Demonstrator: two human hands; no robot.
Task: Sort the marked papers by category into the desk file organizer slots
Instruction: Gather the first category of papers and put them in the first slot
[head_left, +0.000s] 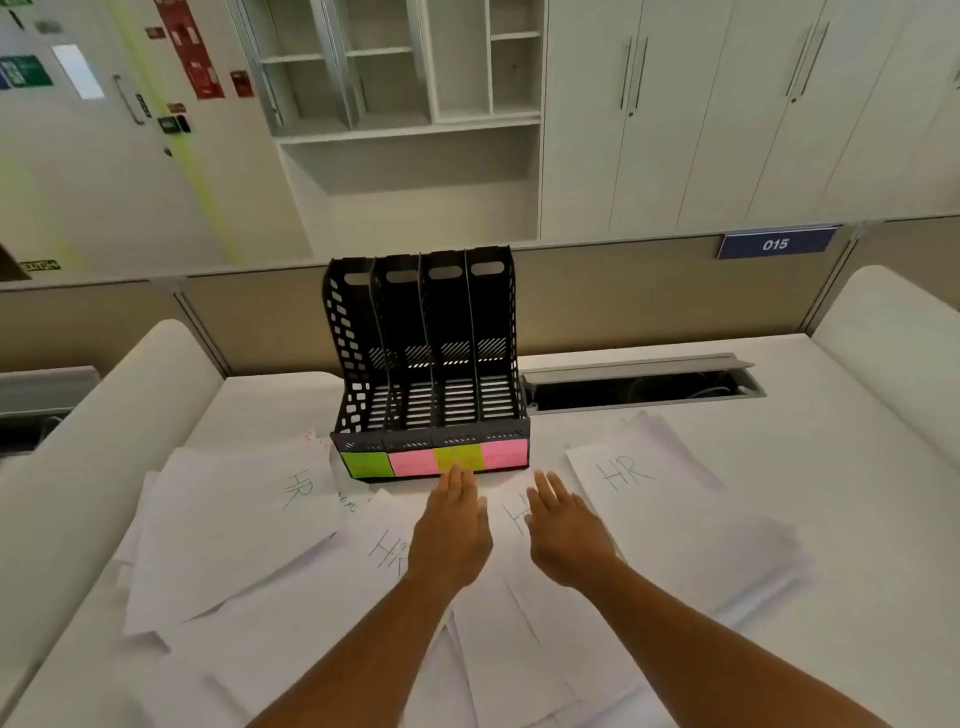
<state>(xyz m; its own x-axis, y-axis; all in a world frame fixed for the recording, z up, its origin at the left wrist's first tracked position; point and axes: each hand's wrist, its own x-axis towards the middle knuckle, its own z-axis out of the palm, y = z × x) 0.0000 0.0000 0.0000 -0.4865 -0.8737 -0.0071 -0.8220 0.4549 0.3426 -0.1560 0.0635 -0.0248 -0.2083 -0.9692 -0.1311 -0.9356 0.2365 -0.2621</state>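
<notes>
A black file organizer (431, 364) stands at the back of the desk, its upright slots showing no paper. Green and pink sticky notes (410, 461) label its front edge. White papers marked "HR" are spread over the desk: one at the left (234, 525), one at the right (670, 504), and overlapping ones in the middle (387, 551). My left hand (452, 530) lies flat, fingers out, just in front of the organizer's front edge. My right hand (566, 535) hovers flat beside it over a central sheet. Neither hand grips a paper.
An open cable tray (644, 387) is sunk into the desk right of the organizer. Beige partition panels (623, 301) run behind the desk, with rounded white dividers (124, 415) at both sides. White cabinets and shelves fill the background.
</notes>
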